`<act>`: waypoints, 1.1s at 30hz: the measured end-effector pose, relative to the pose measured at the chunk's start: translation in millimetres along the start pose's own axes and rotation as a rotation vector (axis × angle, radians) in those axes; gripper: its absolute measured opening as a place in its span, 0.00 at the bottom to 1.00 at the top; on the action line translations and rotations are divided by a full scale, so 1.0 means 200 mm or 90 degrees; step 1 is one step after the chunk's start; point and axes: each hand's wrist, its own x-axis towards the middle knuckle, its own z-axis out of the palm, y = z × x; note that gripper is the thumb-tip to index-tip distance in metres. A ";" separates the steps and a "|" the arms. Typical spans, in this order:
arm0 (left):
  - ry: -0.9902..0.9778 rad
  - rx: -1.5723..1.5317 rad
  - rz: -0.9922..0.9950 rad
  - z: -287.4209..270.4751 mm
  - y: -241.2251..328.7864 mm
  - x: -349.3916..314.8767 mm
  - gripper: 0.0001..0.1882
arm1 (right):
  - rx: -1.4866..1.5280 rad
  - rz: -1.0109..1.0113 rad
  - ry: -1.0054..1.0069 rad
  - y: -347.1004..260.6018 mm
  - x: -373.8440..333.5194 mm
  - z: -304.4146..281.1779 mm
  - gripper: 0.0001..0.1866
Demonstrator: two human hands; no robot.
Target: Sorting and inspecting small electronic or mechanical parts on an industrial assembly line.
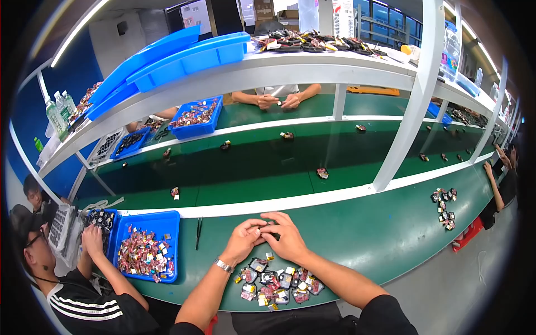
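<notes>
My left hand (244, 241) and my right hand (286, 237) meet above the green bench (346, 234), fingertips pinched together. Something small and dark seems to be between them, but the fingers cover most of it. A silver watch (224, 265) circles my left wrist. Just below my hands lies a pile of small electronic assemblies (279, 282), dark casings with red wiring and white-and-yellow pieces. To the left of my hands rest dark tweezers (199, 233).
A blue tray (176, 245) of wired parts stands left, beside a co-worker's hands (93, 240). A white rail (223, 211) and post (410, 106) border the green conveyor (251, 167), which carries scattered assemblies. Another cluster (444, 207) lies right. Overhead, a shelf (346, 71) holds blue trays.
</notes>
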 end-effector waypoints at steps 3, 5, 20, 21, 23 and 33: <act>0.010 0.010 0.011 0.01 0.01 -0.01 0.15 | -0.011 0.008 -0.018 -0.05 0.00 -0.03 0.10; 0.001 -0.002 -0.003 0.06 0.03 -0.01 0.16 | -0.039 -0.018 0.002 -0.03 0.01 -0.05 0.10; 0.021 -0.040 -0.016 0.06 0.04 -0.01 0.17 | -0.175 -0.139 0.063 -0.03 0.03 -0.02 0.10; 0.021 -0.040 -0.014 0.06 0.05 -0.01 0.17 | -0.183 -0.142 0.070 -0.03 0.03 -0.02 0.09; 0.023 -0.031 -0.013 0.07 0.05 -0.01 0.17 | -0.183 -0.136 0.066 -0.02 0.03 -0.01 0.09; 0.094 0.089 0.043 0.09 -0.01 0.01 0.13 | -0.090 -0.095 0.074 -0.03 0.03 -0.01 0.10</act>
